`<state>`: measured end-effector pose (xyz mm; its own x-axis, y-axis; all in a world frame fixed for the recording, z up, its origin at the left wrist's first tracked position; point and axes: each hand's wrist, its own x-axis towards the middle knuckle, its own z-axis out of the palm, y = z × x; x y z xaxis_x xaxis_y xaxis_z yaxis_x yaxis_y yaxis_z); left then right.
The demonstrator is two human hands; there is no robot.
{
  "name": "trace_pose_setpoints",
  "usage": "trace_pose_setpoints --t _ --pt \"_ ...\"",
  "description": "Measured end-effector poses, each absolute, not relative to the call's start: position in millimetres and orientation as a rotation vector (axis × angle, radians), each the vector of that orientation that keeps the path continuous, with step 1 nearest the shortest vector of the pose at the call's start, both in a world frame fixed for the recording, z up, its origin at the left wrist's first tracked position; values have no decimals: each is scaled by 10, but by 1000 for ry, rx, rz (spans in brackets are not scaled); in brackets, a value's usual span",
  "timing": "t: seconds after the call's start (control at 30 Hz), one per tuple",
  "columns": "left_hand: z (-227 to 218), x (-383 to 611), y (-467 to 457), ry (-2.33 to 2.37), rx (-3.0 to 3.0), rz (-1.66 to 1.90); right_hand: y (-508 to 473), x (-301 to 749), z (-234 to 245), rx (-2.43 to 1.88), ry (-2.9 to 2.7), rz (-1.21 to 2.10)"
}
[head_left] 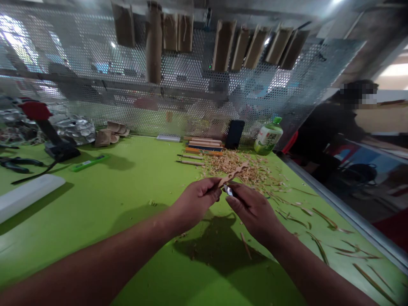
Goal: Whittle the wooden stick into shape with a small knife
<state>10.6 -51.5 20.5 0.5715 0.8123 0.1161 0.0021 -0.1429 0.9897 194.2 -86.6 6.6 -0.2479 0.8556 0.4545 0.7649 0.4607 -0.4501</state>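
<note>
Closest to you, your bare forearms reach out over a lime-green workbench (95,229), and your hands meet in the air above it. Your left hand (196,202) is curled, pinching the near end of a carved wooden strip (232,175) between thumb and fingers. The strip has a scalloped, notched edge and tilts up and away, its far end pointing over the shavings. Your right hand (253,212) is closed in a pinch around a small shiny blade (228,191), which sits right at the strip's near end, between your two hands.

Under and beyond your hands, loose wood shavings (229,168) form a pale heap, and long thin wood strips (321,221) lie scattered toward the bench's right edge. Past the heap are two wooden-handled carving tools (189,159), a stack of flat wooden sticks (204,144), a black phone (235,134) propped upright, and a green-capped bottle (268,136).

To the left lie a white plastic bar (28,195), a green box cutter (91,162), black-handled pliers (19,164), a red-and-black tool on a stand (47,127), small wooden offcuts (108,135) and crumpled foil (73,129).

Farthest away, a perforated metal panel (191,85) rises behind the bench, with tall wooden blanks (223,44) hanging along its top. To the right, beyond the bench edge, stands another person in dark clothes (334,127).
</note>
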Motion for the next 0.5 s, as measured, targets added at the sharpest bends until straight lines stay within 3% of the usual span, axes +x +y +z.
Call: trace_pose_setpoints --t 0.5 --pt "156 122 -464 661 1628 818 -863 1979 44 -1288 -2059 214"
